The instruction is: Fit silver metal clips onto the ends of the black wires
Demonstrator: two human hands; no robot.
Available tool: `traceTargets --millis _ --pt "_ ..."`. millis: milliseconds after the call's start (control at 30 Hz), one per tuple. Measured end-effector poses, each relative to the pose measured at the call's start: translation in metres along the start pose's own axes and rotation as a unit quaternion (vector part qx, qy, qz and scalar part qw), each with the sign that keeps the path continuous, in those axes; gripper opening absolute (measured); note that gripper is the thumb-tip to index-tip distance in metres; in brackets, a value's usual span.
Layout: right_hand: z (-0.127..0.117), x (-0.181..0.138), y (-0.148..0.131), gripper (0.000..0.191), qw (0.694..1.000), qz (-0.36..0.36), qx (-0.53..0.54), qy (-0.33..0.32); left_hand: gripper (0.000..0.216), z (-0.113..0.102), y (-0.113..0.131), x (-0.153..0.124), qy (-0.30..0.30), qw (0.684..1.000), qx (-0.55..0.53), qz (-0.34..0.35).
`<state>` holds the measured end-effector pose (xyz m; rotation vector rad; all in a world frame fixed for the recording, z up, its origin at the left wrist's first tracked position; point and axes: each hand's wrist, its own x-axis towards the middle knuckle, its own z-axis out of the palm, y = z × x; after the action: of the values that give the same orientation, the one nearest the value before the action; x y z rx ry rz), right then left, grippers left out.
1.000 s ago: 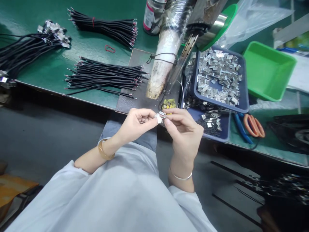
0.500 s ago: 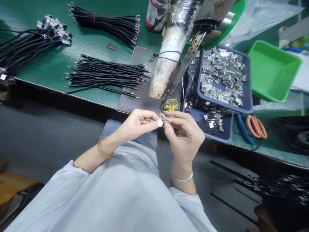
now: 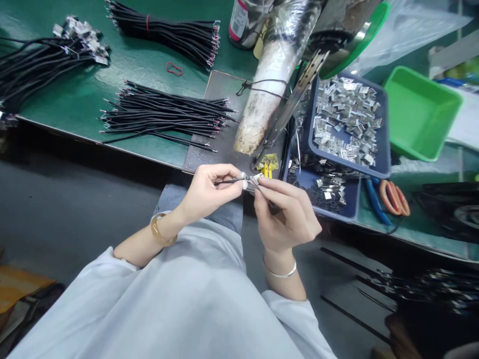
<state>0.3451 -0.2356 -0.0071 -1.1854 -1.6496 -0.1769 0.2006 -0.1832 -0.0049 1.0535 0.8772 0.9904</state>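
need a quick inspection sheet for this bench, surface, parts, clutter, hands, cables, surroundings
Surface: green table with a dark board on it
Job's things: metal piece and black cable, both held, close together; loose metal pieces in a blue tray
Clutter: red band loose on the table
Hands: left hand pinches the cable; right hand grips the metal piece
Cables: loose pile, banded bundle, bunch with metal ends
Surroundings: green tray beside the blue one; jar, partly hidden

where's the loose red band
In the head view, the loose red band lies upper left on the table, between the tied cable bundle and the untied cables.
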Motion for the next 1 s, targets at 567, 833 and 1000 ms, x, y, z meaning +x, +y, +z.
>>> traceTargets --millis 567,833,1000 --pt "0.016 0.003 0.017 0.018 0.997 -0.051 -0.054 0.010 0.011 0.006 0.001 0.009 0.049 0.992 0.074 0.085" --pt "0.017 0.007 0.017 0.016 0.995 -0.064 -0.068 0.023 0.010 0.008 0.008 0.009 0.058 0.986 0.096 0.121" --pt "0.016 0.004 0.017 0.018 0.995 -0.077 -0.068 0.014 0.010 0.008 0.008 0.008 0.049 0.988 0.095 0.112"
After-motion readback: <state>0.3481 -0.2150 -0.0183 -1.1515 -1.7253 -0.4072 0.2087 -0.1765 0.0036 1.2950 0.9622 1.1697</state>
